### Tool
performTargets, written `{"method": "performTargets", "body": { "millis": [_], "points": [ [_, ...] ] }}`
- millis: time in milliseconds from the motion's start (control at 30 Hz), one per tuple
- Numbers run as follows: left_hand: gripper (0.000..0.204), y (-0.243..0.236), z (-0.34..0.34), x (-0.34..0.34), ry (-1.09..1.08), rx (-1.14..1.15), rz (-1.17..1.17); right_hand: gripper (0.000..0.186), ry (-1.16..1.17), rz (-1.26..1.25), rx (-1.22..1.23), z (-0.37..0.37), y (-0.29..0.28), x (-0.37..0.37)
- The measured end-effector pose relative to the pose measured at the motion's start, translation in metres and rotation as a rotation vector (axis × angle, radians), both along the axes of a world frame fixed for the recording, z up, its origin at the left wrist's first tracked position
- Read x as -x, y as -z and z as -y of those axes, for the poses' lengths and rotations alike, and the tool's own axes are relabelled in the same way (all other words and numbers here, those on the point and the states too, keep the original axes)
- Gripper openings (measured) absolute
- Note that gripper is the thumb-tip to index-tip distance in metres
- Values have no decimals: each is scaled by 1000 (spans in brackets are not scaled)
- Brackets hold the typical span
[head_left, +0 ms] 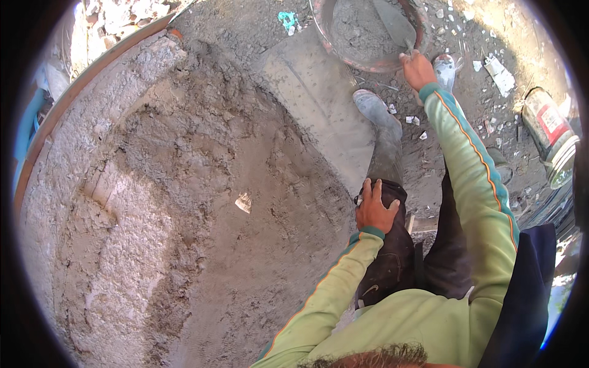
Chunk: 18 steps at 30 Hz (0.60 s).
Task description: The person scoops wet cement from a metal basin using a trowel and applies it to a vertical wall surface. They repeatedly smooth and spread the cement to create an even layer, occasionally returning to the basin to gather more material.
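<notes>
My right hand (419,70) is closed around the handle of a grey trowel (392,19), whose blade lies inside a round tub (336,54) of grey mortar at the top of the head view. My left hand (377,210) rests on my left knee, fingers apart and curved over the dark trousers. Beside my legs, a large bed of rough, damp grey material (202,153) fills the left side, with a small pale chip (243,202) on it. A flat smeared sheet (307,92) lies between that bed and my left boot (380,119).
A curved reddish-brown rim (58,113) bounds the bed on the left, with pale rubble (98,27) and blue objects (27,135) beyond. A bucket with a red label (546,132) lies at the right. Broken pale scraps (498,75) and a teal scrap (288,21) lie on the dirt.
</notes>
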<state>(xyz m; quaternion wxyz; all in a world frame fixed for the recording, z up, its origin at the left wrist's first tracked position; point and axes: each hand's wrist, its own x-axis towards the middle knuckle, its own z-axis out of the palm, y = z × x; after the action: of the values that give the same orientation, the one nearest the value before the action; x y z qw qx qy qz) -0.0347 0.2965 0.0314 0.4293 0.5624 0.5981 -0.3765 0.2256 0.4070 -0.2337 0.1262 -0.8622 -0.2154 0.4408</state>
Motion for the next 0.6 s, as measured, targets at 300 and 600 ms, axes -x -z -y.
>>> {"method": "performTargets", "body": {
  "millis": [300, 600],
  "points": [
    [79, 2, 3, -23, -1, -20, 11, 52, 514, -863, -115, -25, 31, 45],
    [80, -4, 0, -21, 73, 29, -8, 30, 577, -795, -346, -21, -40, 14]
  ]
}}
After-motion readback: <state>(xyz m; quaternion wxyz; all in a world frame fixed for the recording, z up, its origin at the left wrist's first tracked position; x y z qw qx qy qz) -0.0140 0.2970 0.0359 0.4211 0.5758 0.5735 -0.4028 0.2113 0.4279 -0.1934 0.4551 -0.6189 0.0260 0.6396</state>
